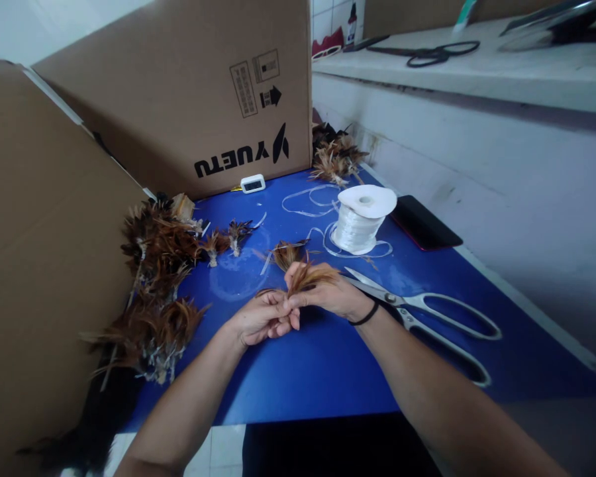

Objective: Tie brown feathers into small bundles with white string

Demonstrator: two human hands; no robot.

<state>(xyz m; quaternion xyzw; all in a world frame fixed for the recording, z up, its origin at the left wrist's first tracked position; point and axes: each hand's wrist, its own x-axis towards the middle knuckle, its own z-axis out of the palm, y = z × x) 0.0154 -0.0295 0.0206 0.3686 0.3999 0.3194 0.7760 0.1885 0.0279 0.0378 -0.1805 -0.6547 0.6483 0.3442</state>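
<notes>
My right hand (330, 296) grips a small bunch of brown feathers (308, 275) that fans up out of its fingers. My left hand (258, 319) meets it from the left, fingertips pinched on the base of the same bunch. Both hands hover just above the blue table top (302, 371). Another loose feather tuft (285, 254) lies right behind them. A white spool of cord (360, 220) stands behind the right hand, its cord looping over the table. Large steel scissors (427, 318) lie shut beside my right wrist.
A heap of tied feather bundles (153, 285) lies at the left, with two small ones (223, 240) nearby. Cardboard boxes (189, 93) wall the left and back. More feathers (335, 159) sit at the back, a dark phone (422, 224) at the right, a small white device (253, 183) by the box.
</notes>
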